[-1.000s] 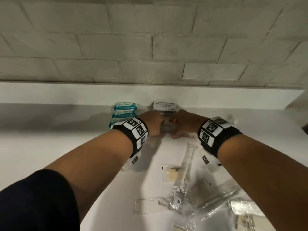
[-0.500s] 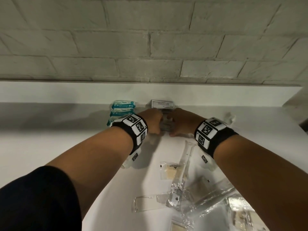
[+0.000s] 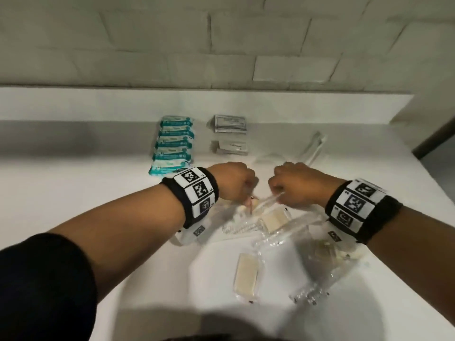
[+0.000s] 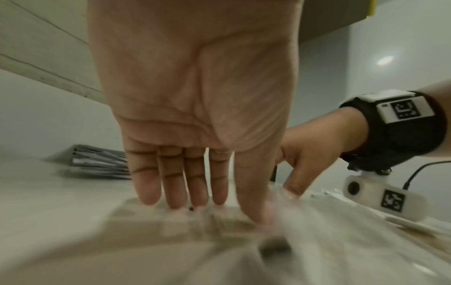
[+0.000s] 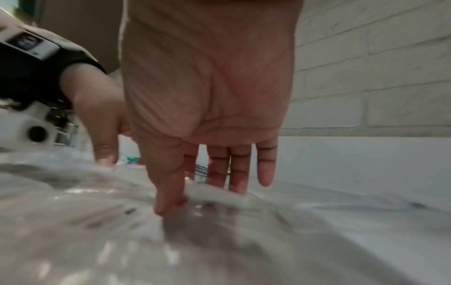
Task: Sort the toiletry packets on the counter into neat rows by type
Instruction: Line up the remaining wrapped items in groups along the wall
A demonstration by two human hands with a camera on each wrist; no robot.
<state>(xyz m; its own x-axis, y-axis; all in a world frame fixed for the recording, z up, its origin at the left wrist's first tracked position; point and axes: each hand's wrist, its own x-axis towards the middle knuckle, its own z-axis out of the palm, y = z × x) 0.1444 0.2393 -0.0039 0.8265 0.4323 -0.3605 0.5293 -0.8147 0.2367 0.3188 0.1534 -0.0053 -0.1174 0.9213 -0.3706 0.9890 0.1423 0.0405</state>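
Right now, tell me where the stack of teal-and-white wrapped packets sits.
In the head view, the teal-and-white wrapped packets lie in a row at the back of the white counter, left of the grey sachets, just beyond the left hand.

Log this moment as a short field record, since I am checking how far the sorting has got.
sorted rows: teal packets; grey sachets, both at the back of the counter
unsorted: clear plastic packets, a comb packet, a beige bar packet
left hand: fingertips down on a clear packet
right hand: pinching clear wrapping
apart: one long clear packet at the back right
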